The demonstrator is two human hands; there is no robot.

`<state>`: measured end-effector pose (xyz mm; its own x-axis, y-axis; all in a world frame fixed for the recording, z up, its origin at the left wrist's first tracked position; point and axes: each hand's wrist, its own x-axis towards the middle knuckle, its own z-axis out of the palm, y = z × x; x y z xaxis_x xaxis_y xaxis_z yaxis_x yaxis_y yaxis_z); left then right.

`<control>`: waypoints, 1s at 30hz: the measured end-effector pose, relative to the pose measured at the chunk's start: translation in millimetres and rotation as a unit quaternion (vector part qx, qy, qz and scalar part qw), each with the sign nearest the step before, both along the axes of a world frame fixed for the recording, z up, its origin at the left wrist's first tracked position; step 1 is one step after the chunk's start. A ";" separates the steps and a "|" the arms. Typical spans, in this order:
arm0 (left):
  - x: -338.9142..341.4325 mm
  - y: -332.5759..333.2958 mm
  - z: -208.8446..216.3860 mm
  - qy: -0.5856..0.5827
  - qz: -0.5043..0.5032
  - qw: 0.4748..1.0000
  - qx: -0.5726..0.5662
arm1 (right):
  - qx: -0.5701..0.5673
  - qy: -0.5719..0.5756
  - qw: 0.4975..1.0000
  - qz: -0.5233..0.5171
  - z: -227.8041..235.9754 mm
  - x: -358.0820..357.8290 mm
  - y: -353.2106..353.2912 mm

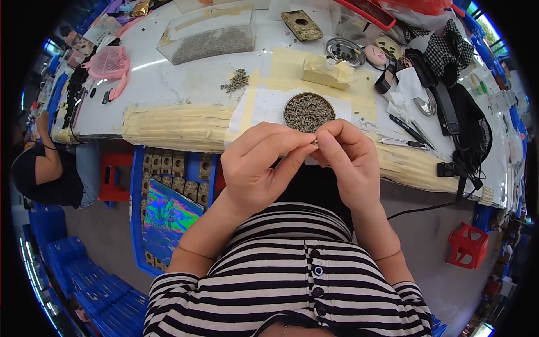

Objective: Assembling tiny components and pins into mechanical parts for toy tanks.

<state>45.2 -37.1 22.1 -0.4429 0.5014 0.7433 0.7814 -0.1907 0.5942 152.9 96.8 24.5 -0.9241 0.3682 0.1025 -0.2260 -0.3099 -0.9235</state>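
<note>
My left hand (pixel 266 160) and my right hand (pixel 351 163) meet at their fingertips just in front of the table edge. Thumb and forefinger of each are pinched together on something tiny; a speck shows between them, too small to name. Right behind the fingertips stands a round, shallow tin (pixel 286 117), filled with small grey-brown metallic-looking pieces (pixel 309 110). It rests on a white sheet (pixel 240 115) taped to the table. Farther back to the left lies a loose little pile of similar pieces (pixel 236 81).
Behind stand a clear box (pixel 244 28) of grey bits, a tape-wrapped block (pixel 324 74) and a patterned rectangular case (pixel 302 25). Tweezers (pixel 410 130), a knife (pixel 403 143) and a black bag (pixel 474 132) lie right. A blue crate (pixel 137 224) stands lower left; a co-worker (pixel 48 163) sits beyond.
</note>
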 end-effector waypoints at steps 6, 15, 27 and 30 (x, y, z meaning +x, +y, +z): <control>-2.6 3.3 1.7 0.095 0.047 0.994 -0.011 | 0.194 0.013 0.977 -0.090 -4.9 -0.9 1.0; -1.2 1.4 -1.1 0.015 0.012 1.000 -0.022 | 0.035 -0.022 0.999 0.012 -7.5 -2.0 8.0; -9.2 4.9 -6.0 0.043 0.056 0.995 -0.068 | 0.465 0.109 0.846 -0.237 -19.8 -15.9 5.7; -10.9 5.3 -4.4 0.017 0.049 0.997 -0.064 | 0.494 0.107 0.835 -0.216 -19.7 -14.6 7.0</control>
